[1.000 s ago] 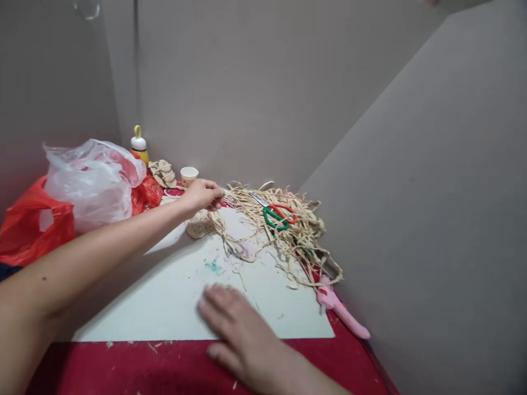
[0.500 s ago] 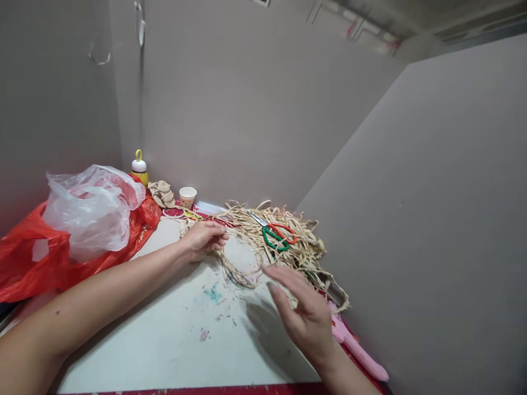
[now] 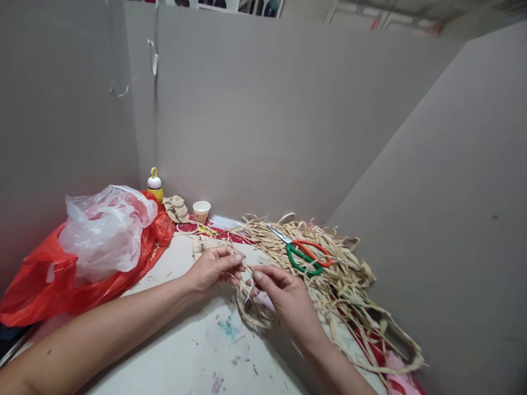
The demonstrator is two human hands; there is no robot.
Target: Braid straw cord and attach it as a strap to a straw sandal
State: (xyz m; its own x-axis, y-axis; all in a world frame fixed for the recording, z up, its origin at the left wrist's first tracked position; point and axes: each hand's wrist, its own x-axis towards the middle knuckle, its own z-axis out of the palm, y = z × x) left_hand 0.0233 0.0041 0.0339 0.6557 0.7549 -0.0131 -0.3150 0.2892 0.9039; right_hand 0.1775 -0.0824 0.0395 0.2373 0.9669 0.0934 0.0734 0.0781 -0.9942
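left hand (image 3: 212, 269) and right hand (image 3: 284, 293), fingers pinched shut on a raffia strand (image 3: 247, 285); scissors (image 3: 304, 255) lie on the raffia pile (image 3: 341, 274) at far right.

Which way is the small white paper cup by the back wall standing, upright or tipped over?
Upright: the small white paper cup stands on its base, with its open rim facing up.
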